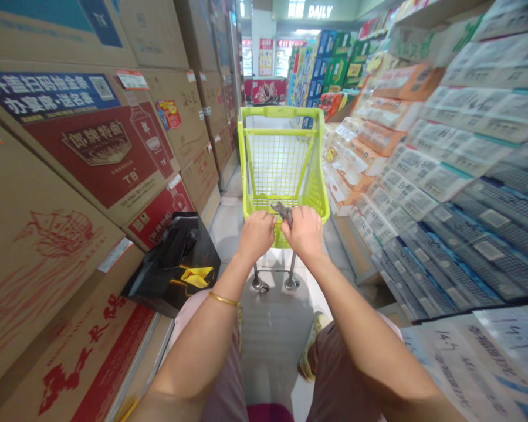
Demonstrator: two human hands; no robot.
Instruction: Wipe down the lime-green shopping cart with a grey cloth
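A lime-green shopping cart (283,158) stands in front of me in a narrow shop aisle, its basket holding nothing I can see. My left hand (257,233) is closed around the cart's near handle rail. My right hand (305,232) grips the same rail just to the right, and it also pinches a small dark grey object (283,211) that sticks up between the two hands; I cannot make out what that object is. A gold bangle (223,299) sits on my left wrist.
Stacked cardboard liquor cartons (97,146) wall the left side. A black and yellow gift bag (176,264) juts into the aisle low on the left. Shelves of wrapped tissue packs (444,176) line the right. The tiled floor (270,328) runs ahead towards more shelves.
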